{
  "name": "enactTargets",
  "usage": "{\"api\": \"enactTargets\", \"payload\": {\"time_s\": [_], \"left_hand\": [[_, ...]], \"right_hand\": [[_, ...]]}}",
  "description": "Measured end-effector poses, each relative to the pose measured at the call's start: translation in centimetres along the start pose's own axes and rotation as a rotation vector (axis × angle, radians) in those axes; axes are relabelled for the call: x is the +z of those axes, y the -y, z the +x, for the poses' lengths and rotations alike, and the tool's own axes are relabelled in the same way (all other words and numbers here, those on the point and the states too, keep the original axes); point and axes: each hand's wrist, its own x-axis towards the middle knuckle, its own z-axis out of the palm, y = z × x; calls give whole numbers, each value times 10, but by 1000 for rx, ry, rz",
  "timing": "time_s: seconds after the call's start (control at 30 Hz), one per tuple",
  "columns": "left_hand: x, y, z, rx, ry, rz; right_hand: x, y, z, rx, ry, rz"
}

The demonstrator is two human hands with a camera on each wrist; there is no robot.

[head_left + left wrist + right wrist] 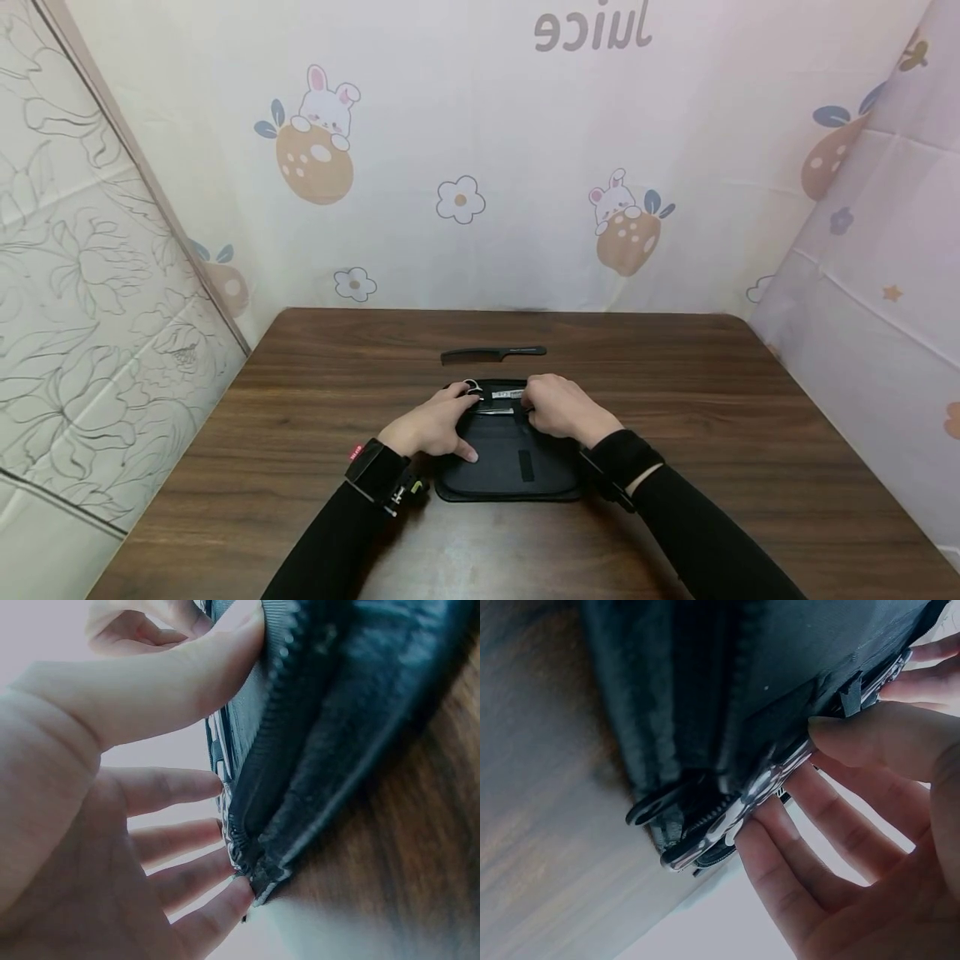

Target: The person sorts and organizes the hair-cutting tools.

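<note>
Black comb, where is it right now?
In the head view, the black comb lies on the wooden table, near the middle from left to right, just beyond the black case, between it and the table's far edge.

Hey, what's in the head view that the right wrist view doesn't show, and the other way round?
Only the head view shows the black comb and the printed rabbits. Only the right wrist view makes out zipper teeth. Both show the black case, silvery metal tools, the table, the left hand and the right hand.
</note>
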Motion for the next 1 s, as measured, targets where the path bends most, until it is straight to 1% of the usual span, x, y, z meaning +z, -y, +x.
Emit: {"api": "enactTargets", "payload": {"time_s": [0.23, 0.37, 0.6, 0.8, 1.0], "left_hand": [[-1, 3, 1, 3, 4, -6], [-2, 4, 1, 11, 6, -10], [-3, 7, 3, 7, 10, -14], [-5, 7, 1, 15, 8, -15], [-4, 8, 1, 17, 5, -8]], "right_hand": [[2, 2, 3, 0, -12, 3], [0, 1, 1, -4, -15, 1], [-5, -6, -6, -26, -26, -47], [-6, -11, -9, -15, -23, -79], [-5, -11, -9, -28, -20, -48]]}}
